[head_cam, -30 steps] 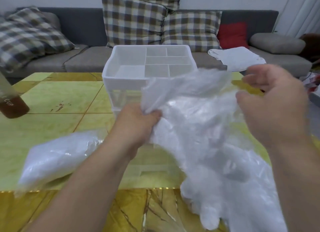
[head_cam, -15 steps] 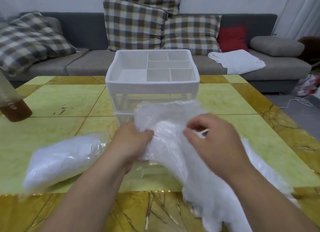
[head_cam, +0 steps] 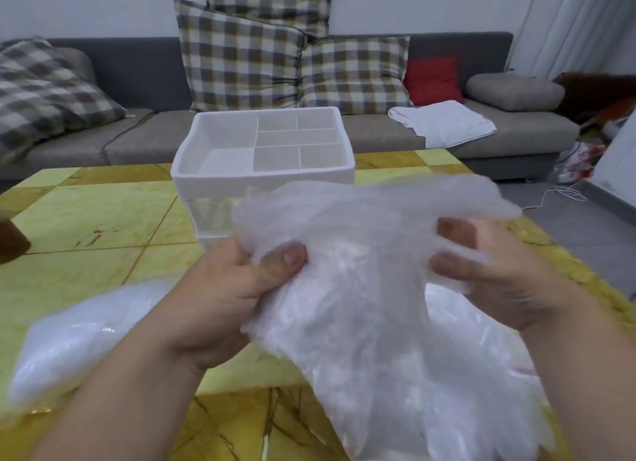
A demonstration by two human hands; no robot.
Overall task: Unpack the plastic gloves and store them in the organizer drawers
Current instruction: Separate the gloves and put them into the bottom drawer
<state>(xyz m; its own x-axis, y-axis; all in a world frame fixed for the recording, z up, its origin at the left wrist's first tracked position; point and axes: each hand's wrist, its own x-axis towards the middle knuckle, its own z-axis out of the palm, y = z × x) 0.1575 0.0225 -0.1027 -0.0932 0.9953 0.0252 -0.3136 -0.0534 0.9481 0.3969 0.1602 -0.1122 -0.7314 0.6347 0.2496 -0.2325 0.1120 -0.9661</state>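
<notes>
A loose bundle of clear plastic gloves (head_cam: 371, 288) hangs between both hands above the table, its lower part trailing to the bottom right. My left hand (head_cam: 227, 288) grips its left edge with thumb on top. My right hand (head_cam: 495, 271) grips the right edge, fingers partly veiled by the film. Behind the bundle stands the white organizer (head_cam: 261, 178), with a divided open tray on top and clear drawers below, mostly hidden by the gloves. A sealed pack of gloves (head_cam: 79, 340) lies on the table at the left.
The yellow-green tiled table (head_cam: 96, 219) carries a brown bottle (head_cam: 10, 240) at its left edge. Beyond it is a grey sofa with checked cushions (head_cam: 241, 54), a red cushion (head_cam: 432, 80) and a white cloth (head_cam: 444, 123). A white cable (head_cam: 564, 195) lies on the floor at right.
My right hand moved out to the right and took hold of the bundle's right edge. The gloves are now stretched wide between both hands and lifted higher.
</notes>
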